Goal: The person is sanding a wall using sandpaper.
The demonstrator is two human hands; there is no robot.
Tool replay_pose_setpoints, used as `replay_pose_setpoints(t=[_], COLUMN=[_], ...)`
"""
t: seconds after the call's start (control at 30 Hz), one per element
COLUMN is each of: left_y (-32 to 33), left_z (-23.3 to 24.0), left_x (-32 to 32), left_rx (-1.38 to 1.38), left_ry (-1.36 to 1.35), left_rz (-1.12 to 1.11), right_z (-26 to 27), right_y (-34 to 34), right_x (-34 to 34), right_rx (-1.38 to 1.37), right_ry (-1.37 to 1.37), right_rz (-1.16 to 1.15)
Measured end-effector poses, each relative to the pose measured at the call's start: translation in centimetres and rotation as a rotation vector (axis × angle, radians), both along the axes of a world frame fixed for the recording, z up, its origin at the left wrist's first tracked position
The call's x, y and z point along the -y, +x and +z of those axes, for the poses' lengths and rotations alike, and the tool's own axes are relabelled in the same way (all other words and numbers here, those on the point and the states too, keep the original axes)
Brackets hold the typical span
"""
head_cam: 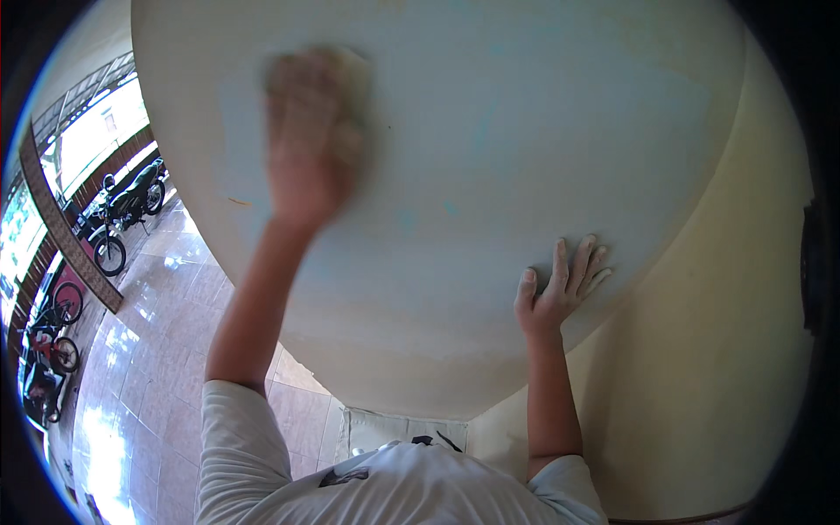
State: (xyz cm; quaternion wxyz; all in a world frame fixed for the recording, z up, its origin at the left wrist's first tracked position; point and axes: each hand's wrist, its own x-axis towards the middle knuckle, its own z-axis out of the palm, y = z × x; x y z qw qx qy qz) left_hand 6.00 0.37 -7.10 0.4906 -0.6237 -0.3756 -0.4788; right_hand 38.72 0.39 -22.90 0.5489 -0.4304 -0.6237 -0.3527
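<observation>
Blurred as if in motion, my left hand (312,141) is on the upper left of a pale painted wall (453,275). Under its fingers is a pale, flat, pad-like thing (357,75), too blurred to name. My right hand (563,282) rests on the wall lower down at the right, fingers spread and holding nothing; its fingertips look dusty and whitish. Faint bluish and cream patches mark the wall, with a small orange streak near its left edge.
A cream side wall (695,367) adjoins on the right. Glossy floor tiles (157,341) stretch left, past a narrow pillar (59,230), to a parked motorcycle (128,203) and other two-wheelers (52,348). A pale sheet (400,430) with small dark items lies near the wall's foot.
</observation>
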Motion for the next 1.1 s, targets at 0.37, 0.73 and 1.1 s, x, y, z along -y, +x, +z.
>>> replay_pose_setpoints(t=[0.37,0.73,1.1], left_y=[6.3,3.8,-1.9], left_z=[6.7,12.5,20.2], left_x=[1.7,4.0,3.9], left_rx=[-0.137,0.063,0.382], left_ry=[-0.168,-0.082,-0.019], left_rz=[0.310,0.239,0.262], right_z=[1.8,25.5,28.6], right_y=[1.9,3.5,1.2], right_x=[0.1,-2.7,-1.2], right_rx=[0.135,0.137,0.253], right_ry=[-0.069,0.316,0.362], right_rz=[-0.132,0.007,-0.024])
